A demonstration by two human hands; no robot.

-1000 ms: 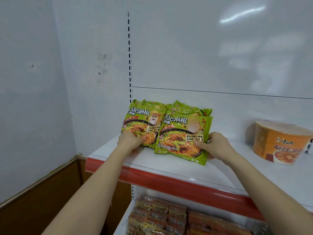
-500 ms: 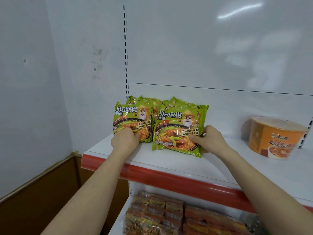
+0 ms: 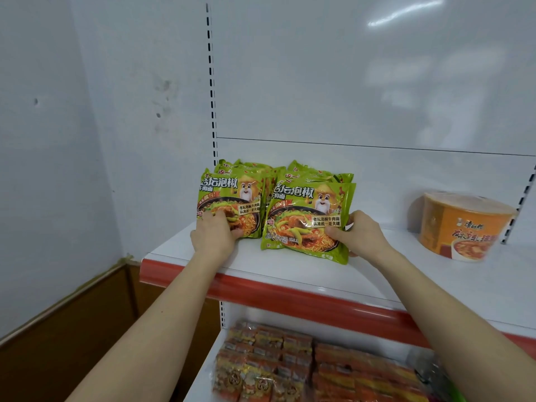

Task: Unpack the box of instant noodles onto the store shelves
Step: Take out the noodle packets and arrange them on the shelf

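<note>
Head view: left hand (image 3: 216,237) grasps left glossy green plastic noodle packet (image 3: 232,195), right hand (image 3: 359,235) its neighbour packet (image 3: 304,219); risk: both topple forward once released.

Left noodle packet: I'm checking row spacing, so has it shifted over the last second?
Yes. The left packet slid left: its edge now sticks out further past the slotted upright behind it.

Green noodle packets (image 3: 319,176) stand in two rows at the left end of the white, red-edged shelf (image 3: 290,275). The left front packet (image 3: 232,195) stands nearly upright; the right front packet (image 3: 304,210) leans back, its bottom nearer the shelf's front edge.
</note>
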